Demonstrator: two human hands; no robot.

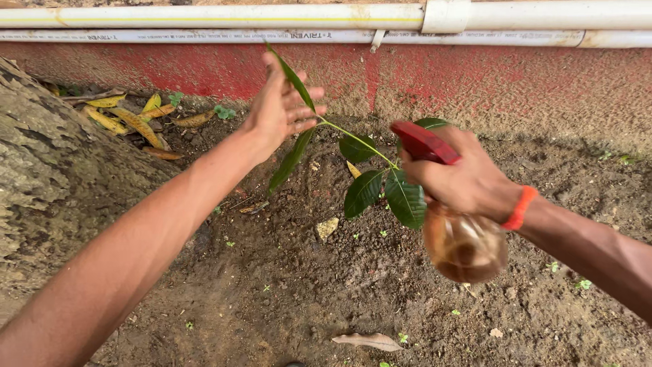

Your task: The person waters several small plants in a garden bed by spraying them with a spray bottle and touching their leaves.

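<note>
1. Fingers [302,112] of the left hand [275,109] spread, steadying a long leaf [292,78].
2. Right hand [465,180] wraps the spray bottle [465,248] (red trigger head), beside the sapling [380,187].
3. Misting seems underway; next calls for aiming at the leaves.

We have open soil [326,299] below the sapling [380,183]; the tree trunk [47,170] blocks our left, the red wall [475,81] and white pipes [204,17] close off ahead.

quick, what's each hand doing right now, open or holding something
Left hand: open, fingers spread behind a long leaf of the small plant.
Right hand: closed around a spray bottle with a red trigger head.
</note>
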